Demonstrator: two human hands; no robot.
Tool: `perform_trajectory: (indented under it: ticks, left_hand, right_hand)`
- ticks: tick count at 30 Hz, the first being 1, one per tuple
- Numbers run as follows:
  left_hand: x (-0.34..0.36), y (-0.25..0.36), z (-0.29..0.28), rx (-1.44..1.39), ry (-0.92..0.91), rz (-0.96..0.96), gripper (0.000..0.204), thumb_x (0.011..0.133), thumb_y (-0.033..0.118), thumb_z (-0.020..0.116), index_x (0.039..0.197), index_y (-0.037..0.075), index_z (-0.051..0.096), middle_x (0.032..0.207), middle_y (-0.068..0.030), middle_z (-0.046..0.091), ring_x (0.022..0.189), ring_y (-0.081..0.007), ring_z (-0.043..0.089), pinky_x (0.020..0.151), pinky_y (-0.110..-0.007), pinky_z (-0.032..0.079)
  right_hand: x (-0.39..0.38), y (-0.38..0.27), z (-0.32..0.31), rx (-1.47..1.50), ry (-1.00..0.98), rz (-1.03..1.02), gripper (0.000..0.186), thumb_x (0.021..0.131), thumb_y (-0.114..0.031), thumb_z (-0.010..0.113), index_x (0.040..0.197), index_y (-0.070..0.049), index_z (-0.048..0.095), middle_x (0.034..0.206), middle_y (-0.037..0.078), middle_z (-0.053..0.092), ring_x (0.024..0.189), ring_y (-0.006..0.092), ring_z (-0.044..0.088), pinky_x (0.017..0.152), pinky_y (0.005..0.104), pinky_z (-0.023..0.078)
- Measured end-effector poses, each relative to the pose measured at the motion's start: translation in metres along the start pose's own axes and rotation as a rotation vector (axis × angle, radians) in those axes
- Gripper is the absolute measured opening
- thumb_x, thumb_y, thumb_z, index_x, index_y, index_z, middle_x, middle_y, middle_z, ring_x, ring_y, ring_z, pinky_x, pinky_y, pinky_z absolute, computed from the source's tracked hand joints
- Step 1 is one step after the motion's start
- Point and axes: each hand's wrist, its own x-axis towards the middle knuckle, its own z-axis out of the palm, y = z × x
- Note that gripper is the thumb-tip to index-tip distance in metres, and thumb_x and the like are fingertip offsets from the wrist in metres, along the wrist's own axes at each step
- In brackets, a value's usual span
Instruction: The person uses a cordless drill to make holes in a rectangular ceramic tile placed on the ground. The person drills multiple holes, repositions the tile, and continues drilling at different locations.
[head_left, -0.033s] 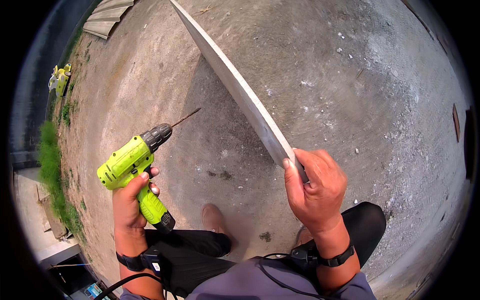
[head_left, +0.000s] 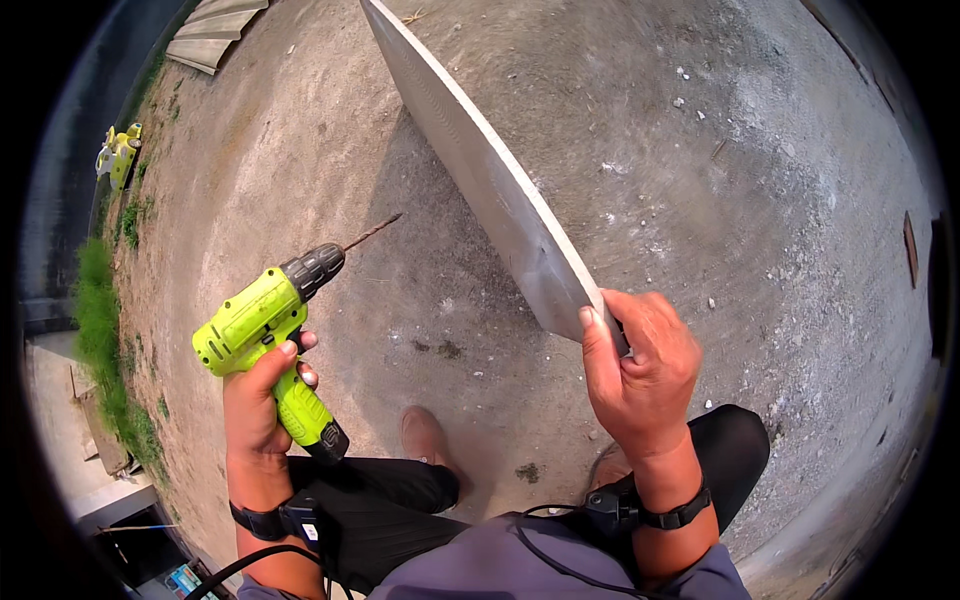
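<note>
My left hand is wrapped round the handle of a lime-green cordless drill with a black chuck and a black battery base. A long brown drill bit sticks out of the chuck and points up and to the right, apart from the board. With thumb and fingers, my right hand grips the near corner of a thin grey board. The board stands on edge, slanting from my hand away to the upper left, and its left face shows. Its far end runs up to the top of the view.
Bare ground with scattered pale rubble spreads around my shoes. Along the left edge are green weeds and a yellow toy vehicle. Corrugated sheets lie at the upper left. A rusty strip lies at the far right.
My right hand has shifted slightly right and turned the board, so more of its left face shows. Its far end has swung to the right. The drill has hardly moved.
</note>
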Motion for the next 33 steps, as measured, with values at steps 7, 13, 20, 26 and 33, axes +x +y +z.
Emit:
perform_trajectory:
  ticks: [7, 13, 20, 26, 33]
  left_hand:
    - [-0.002, -0.001, 0.009, -0.004, -0.020, 0.033, 0.040, 0.087, 0.000, 0.063, 0.127, -0.002, 0.057, 0.107, -0.0155, 0.067, 0.081, -0.0186, 0.066, 0.062, -0.031, 0.055]
    - [-0.005, 0.001, 0.017, 0.006, -0.074, 0.033, 0.039, 0.087, 0.000, 0.063, 0.126, -0.002, 0.058, 0.108, -0.0147, 0.067, 0.089, -0.0199, 0.067, 0.064, -0.031, 0.055]
    - [-0.011, 0.005, 0.031, -0.031, -0.100, 0.022, 0.041, 0.086, -0.002, 0.065, 0.127, -0.003, 0.058, 0.109, -0.0169, 0.067, 0.086, -0.0198, 0.067, 0.065, -0.031, 0.056]
    - [-0.014, 0.002, 0.034, -0.008, -0.103, -0.011, 0.042, 0.086, -0.002, 0.066, 0.126, -0.002, 0.058, 0.109, -0.0165, 0.067, 0.086, -0.0202, 0.068, 0.064, -0.031, 0.055]
    - [-0.017, 0.005, 0.037, 0.051, -0.126, -0.067, 0.041, 0.085, -0.001, 0.066, 0.126, -0.001, 0.059, 0.109, -0.0142, 0.068, 0.092, -0.0205, 0.067, 0.066, -0.031, 0.055]
  right_hand:
    - [-0.019, 0.038, -0.002, 0.308, -0.004, 0.491, 0.011, 0.089, -0.010, 0.068, 0.092, 0.001, 0.070, 0.073, 0.005, 0.065, 0.065, 0.0116, 0.056, 0.058, 0.0276, 0.044]
    - [-0.060, 0.074, 0.019, 0.708, -0.025, 0.891, 0.022, 0.097, -0.020, 0.065, 0.106, 0.000, 0.067, 0.086, 0.001, 0.067, 0.071, 0.0079, 0.060, 0.063, 0.0249, 0.049]
    - [-0.111, 0.107, 0.054, 0.708, -0.148, 1.231, 0.021, 0.097, -0.023, 0.062, 0.106, -0.003, 0.065, 0.088, 0.002, 0.067, 0.072, 0.0117, 0.060, 0.063, 0.0272, 0.051]
    - [-0.144, 0.143, 0.096, 0.619, -0.188, 1.446, 0.022, 0.098, -0.024, 0.061, 0.110, -0.005, 0.063, 0.096, 0.003, 0.066, 0.080, 0.0146, 0.061, 0.068, 0.0286, 0.054]
    - [-0.150, 0.124, 0.124, 0.714, -0.206, 1.665, 0.043, 0.097, -0.022, 0.063, 0.134, -0.005, 0.051, 0.114, 0.009, 0.061, 0.092, 0.0200, 0.060, 0.080, 0.0329, 0.055]
